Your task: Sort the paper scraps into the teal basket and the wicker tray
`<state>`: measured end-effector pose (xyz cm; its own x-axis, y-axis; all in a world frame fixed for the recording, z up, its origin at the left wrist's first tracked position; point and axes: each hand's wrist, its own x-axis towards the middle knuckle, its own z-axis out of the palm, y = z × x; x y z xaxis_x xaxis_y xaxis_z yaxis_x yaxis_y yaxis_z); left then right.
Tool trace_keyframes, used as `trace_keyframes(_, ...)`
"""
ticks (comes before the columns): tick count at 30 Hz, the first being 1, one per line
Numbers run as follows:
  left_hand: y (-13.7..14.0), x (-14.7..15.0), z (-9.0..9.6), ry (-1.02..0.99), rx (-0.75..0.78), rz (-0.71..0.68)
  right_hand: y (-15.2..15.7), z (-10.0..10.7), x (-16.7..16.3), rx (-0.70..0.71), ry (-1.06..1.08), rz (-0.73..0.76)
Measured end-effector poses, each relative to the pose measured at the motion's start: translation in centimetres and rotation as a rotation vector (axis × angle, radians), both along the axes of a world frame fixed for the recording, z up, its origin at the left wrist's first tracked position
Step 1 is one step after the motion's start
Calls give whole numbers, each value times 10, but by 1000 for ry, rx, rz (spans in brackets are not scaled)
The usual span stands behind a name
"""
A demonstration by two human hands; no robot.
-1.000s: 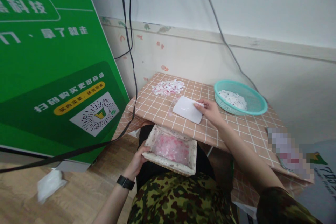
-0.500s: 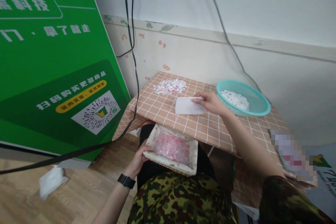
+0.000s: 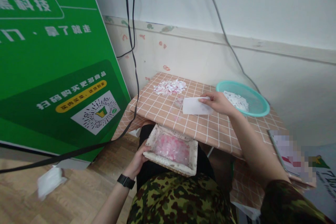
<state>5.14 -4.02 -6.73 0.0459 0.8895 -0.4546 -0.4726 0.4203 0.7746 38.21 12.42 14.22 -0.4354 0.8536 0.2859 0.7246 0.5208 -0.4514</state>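
My left hand (image 3: 139, 157) grips the left end of a cloth-lined basket (image 3: 194, 155), tilted in my lap just under the table edge. Pink and whitish bits (image 3: 170, 147) cover its bottom. Over the table, my right hand (image 3: 216, 101) pinches the right end of a white card (image 3: 194, 106). To the left of the card lies a small smear of pinkish bits (image 3: 179, 101). Farther back is a pile of white and pink flakes (image 3: 170, 86). A turquoise mesh basket (image 3: 258, 103) stands right of my right hand, with white flakes (image 3: 236, 100) in it.
A checked brown cloth (image 3: 147, 103) covers the table, which meets the wall. Black cords (image 3: 135, 66) hang at the left before a green sign panel (image 3: 52, 52). A flat dark-edged object (image 3: 285, 154), partly blurred out, lies at the right. A white plastic bag (image 3: 51, 182) is on the floor.
My right hand and the white card have moved a little to the right, uncovering the smear of pinkish bits. My left hand and the cloth-lined basket have stayed in place.
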Motion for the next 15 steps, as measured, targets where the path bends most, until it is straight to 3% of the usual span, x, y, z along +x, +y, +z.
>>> trace_keyframes(8,-1,0,2,-8,5,-18,-21,-20,-25,-33,140,77)
trace_keyframes(15,-1,1,6,9,-11,4,-20,-4,-10,-7,7,33)
